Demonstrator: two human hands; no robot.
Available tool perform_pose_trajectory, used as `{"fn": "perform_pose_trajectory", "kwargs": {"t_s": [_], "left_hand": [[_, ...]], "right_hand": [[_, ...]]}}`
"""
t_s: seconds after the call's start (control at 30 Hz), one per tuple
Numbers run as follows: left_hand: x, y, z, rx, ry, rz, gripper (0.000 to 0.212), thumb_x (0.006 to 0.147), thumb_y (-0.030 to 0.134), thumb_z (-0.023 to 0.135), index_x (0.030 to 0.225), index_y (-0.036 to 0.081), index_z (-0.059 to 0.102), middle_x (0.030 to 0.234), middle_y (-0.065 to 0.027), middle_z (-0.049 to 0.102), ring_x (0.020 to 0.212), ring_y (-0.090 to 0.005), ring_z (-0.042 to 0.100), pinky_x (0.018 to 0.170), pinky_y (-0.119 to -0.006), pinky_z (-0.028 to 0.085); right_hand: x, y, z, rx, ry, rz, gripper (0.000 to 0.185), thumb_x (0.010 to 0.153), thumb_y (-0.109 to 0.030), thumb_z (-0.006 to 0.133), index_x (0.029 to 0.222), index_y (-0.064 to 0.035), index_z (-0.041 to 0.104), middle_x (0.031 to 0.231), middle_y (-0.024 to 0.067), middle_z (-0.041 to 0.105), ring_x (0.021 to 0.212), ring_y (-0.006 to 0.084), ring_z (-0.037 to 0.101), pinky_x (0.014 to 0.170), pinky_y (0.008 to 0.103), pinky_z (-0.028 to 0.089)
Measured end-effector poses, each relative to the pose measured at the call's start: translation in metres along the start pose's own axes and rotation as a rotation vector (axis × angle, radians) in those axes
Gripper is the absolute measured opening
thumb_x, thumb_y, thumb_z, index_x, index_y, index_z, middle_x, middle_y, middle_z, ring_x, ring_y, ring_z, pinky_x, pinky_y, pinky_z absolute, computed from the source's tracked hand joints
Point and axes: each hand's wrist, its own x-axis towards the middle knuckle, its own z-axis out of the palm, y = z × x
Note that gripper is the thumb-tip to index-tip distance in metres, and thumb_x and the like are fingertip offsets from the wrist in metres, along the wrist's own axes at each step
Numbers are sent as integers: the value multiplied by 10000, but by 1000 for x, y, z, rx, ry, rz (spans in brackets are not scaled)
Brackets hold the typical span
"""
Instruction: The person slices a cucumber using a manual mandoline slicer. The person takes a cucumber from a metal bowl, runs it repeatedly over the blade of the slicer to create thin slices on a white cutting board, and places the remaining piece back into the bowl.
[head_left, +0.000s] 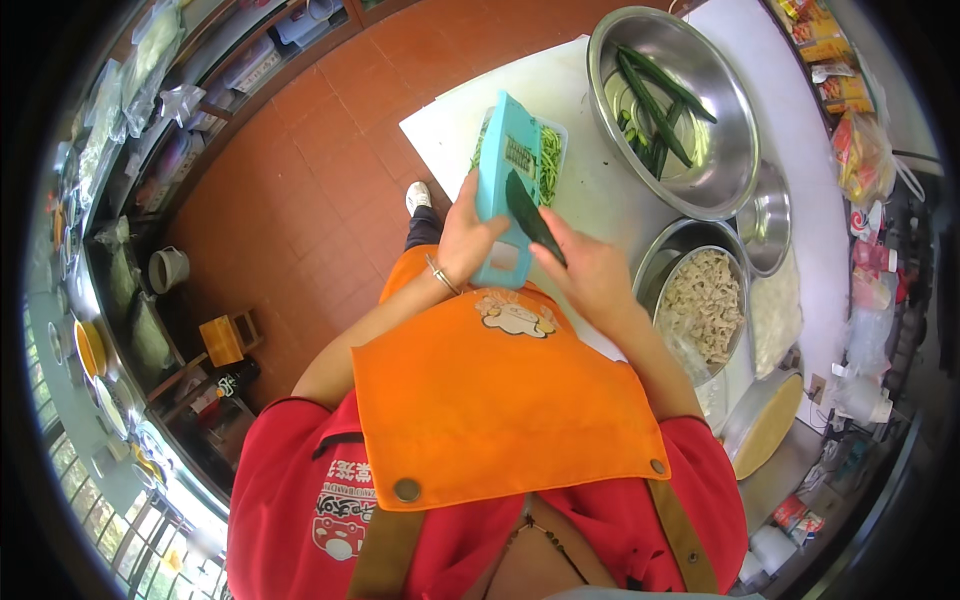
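Note:
My left hand (466, 238) grips the lower part of a light-blue plastic grater (491, 180), which slants up over a clear container (563, 161). Green shreds (550, 161) fill the container on both sides of the grater. In my right hand (589, 271) is a dark green cucumber (529, 214), its far end against the grater's face just below the metal teeth (519, 155). To the right, a large steel bowl (724, 161) holds several whole cucumbers (652, 105) and some small cut pieces.
Right of my right arm, a steel bowl (703, 311) holds a pale chopped mixture, inside a larger bowl (651, 259). Another steel bowl (766, 217) and a round pan (765, 427) stand near the wall. The white table's corner (412, 124) juts over the tiled floor (300, 172).

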Motion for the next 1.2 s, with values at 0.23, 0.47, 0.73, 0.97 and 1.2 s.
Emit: {"fn": "perform_pose_trajectory", "kwargs": {"t_s": [0.23,0.47,0.73,0.97,1.2], "left_hand": [[-13,-14,13,280,-9,181,774,772,47,643,1464,-60,314,1196,-239,622,1098,-302,627,971,-363,479],[-9,-15,9,134,10,19,803,760,43,655,1473,-67,302,1217,-257,608,1124,-318,621,967,-353,481],[-3,10,3,77,17,-34,772,762,53,657,1452,-61,330,1179,-252,629,1091,-331,636,942,-368,499],[-11,-17,11,245,40,72,753,764,64,653,1441,-51,345,1167,-259,629,1086,-328,639,931,-366,503],[-6,-26,3,100,63,80,718,760,38,640,1424,-27,374,1172,-247,631,1082,-339,643,939,-378,492]], "right_hand": [[44,42,16,-92,193,141,414,950,-352,620,1270,-90,596,774,156,690,640,337,664,569,415,523],[20,18,21,-92,169,80,421,936,-355,642,1246,-70,622,798,189,693,661,353,671,590,420,530],[6,5,6,-46,-49,57,405,952,-357,629,1263,-98,628,868,194,698,751,373,676,648,412,529],[46,38,29,-53,132,195,437,950,-383,605,1264,-79,616,790,145,699,674,335,679,600,415,531],[12,3,28,-114,73,103,439,957,-389,592,1263,-74,619,774,179,695,676,346,680,593,423,530]]}}
